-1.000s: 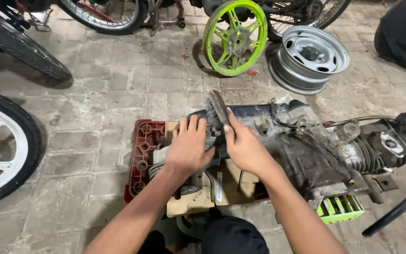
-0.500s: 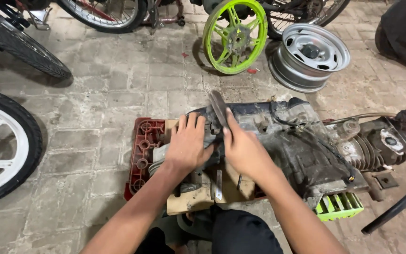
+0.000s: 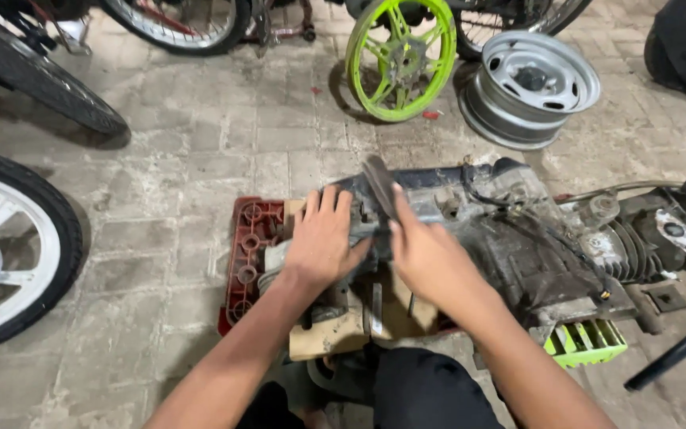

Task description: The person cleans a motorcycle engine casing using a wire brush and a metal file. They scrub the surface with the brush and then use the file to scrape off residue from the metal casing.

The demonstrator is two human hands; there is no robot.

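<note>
Item: scooter engine block [image 3: 518, 246], grimy, dark grey, lying on its side on a paved brick floor [image 3: 200, 159], its near end propped over a red plastic crate [image 3: 246, 262] and a tan wooden block [image 3: 327, 338]. Left hand [image 3: 323, 242] — fingers spread wide, palm flat on the casing's left end, apparently steadying it. Right hand [image 3: 430, 254] — fingers curled over the casing just beside a dark drive belt [image 3: 379, 184] that stands up between the two hands; whether they actually pinch the belt cannot be told. Step in hand, as judged: working the belt at the engine's transmission end. The next move would call for a firm brace from the left hand and an even pull along the belt, lest it snag. Surroundings: lime-green spoked wheel [image 3: 401, 56], bare silver steel rim [image 3: 529, 83], black tyre with white rim [image 3: 9, 246] at left, green finned plastic piece [image 3: 585, 343] near the right forearm.
</note>
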